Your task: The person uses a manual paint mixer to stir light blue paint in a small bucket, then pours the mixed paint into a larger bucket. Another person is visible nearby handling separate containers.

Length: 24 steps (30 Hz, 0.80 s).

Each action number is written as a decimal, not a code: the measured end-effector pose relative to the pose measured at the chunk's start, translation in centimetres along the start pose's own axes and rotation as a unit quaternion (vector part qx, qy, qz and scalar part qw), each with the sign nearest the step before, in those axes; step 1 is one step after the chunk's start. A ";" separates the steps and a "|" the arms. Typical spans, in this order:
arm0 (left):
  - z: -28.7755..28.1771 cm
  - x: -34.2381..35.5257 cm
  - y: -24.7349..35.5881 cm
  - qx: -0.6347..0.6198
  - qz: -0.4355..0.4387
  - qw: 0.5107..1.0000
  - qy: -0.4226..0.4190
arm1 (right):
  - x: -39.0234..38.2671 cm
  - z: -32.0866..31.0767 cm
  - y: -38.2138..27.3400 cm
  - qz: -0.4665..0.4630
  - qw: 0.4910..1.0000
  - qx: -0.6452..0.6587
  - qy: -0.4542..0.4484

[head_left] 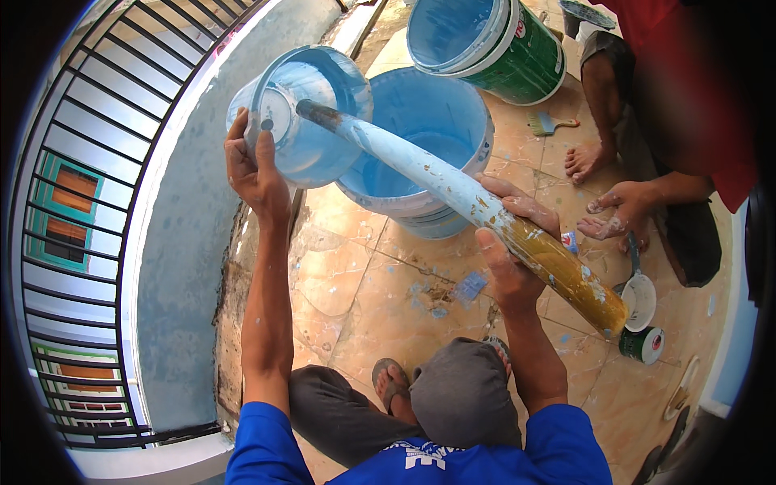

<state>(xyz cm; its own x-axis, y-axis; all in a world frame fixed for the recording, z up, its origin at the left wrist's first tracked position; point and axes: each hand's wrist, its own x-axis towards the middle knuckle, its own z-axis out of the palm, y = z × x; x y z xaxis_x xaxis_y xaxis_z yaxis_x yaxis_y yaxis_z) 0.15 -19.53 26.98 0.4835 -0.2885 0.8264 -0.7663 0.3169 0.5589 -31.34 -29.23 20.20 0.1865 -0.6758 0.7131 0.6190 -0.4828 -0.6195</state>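
My left hand (260,174) grips the rim of a tilted light-blue pail (319,153), its thumb on the near side. My right hand (516,279) is wrapped round a stout pole (428,171), yellow-brown at the near end and coated with light-blue paint further along. The pole's dark far tip is at the pail's mouth; whether it touches the pail, I cannot tell. Beneath them stands a larger blue-stained bucket (432,218) with light-blue paint (392,176) inside.
At the back stands a green bucket (529,65) with a paintbrush (551,124) near it. A co-worker's hand (626,208) is at the right, above a long-handled dipper (639,301) and small green can (643,346). A low wall (182,242) with black railing (73,267) runs along the left.
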 end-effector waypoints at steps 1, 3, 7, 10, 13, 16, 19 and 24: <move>-0.1 0.0 -0.1 -0.006 -0.006 1.000 -0.001 | -0.1 0.2 0.1 0.003 1.000 0.006 0.001; -0.1 0.0 -0.3 -0.022 -0.016 1.000 -0.001 | 0.0 0.6 1.2 0.007 1.000 -0.005 -0.013; 0.4 -0.1 0.3 -0.001 0.005 1.000 -0.011 | 0.0 2.2 3.9 0.019 0.999 -0.023 -0.020; 0.4 0.1 0.9 -0.026 -0.024 0.999 0.001 | -1.0 2.6 4.4 0.028 0.998 -0.046 -0.038; -0.2 0.4 0.4 -0.041 -0.042 0.998 -0.001 | -2.0 1.5 3.6 0.067 0.995 -0.004 -0.072; -1.0 0.4 0.3 -0.016 -0.032 0.999 -0.020 | -1.3 1.0 3.5 0.075 0.996 0.014 -0.046; -0.6 0.2 0.8 -0.010 -0.026 0.999 -0.046 | -0.3 1.0 4.8 0.039 0.998 -0.032 -0.036; -0.7 0.5 1.1 0.014 0.006 0.997 -0.080 | -0.7 1.3 5.3 0.081 0.996 0.022 -0.041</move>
<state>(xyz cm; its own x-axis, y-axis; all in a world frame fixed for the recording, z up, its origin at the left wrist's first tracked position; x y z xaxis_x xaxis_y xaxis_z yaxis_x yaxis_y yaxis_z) -0.09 -18.69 28.06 0.4024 -0.4265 0.8100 -0.7836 0.2970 0.5457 -27.22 -30.58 16.87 0.3467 -0.6949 0.6300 0.6084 -0.3446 -0.7149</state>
